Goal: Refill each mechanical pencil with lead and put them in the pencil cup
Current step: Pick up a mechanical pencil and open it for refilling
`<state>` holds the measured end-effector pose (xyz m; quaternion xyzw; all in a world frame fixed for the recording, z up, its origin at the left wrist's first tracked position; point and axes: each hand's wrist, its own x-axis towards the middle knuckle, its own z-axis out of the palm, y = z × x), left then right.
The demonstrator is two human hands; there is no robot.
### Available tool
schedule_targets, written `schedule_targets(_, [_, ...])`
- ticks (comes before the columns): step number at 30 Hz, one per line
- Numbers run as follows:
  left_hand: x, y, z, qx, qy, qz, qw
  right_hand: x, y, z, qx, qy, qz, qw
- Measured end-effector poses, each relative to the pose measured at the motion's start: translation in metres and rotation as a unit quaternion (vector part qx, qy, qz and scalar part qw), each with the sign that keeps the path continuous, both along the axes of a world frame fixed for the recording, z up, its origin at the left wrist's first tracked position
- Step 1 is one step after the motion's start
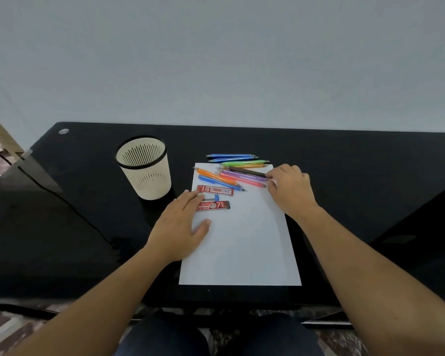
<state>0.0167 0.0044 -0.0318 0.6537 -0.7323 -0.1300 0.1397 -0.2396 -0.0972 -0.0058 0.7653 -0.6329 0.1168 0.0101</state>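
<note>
Several coloured mechanical pencils point(238, 174) lie in a loose pile across the top of a white sheet of paper point(242, 242). Two red lead cases lie below them: the upper case point(216, 190) and the lower case point(215, 205). A cream slotted pencil cup point(145, 167) with a black rim stands to the left and holds nothing that I can see. My right hand point(289, 186) pinches the right ends of the pile's pencils, near a dark one point(247, 171). My left hand point(181, 224) lies flat with straight fingers, its fingertips touching the lower lead case.
The black glass desk point(344, 163) runs to a pale wall at the back. A dark cable point(62, 199) crosses its left side. Two blue pencils point(230, 157) lie on the desk just beyond the paper's top edge. My knees show below the front edge.
</note>
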Motion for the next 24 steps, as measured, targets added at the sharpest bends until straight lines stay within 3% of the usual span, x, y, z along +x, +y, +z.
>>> schedule_targets(10, [0.001,-0.001,-0.003,-0.024,0.018,0.001,1.0,-0.005,-0.026,-0.006,0.03,0.034,0.01,0.999])
schedule_targets(24, [-0.001,0.001,0.003,-0.036,0.024,0.02,0.999,-0.013,0.005,0.005,0.029,-0.059,-0.034,0.997])
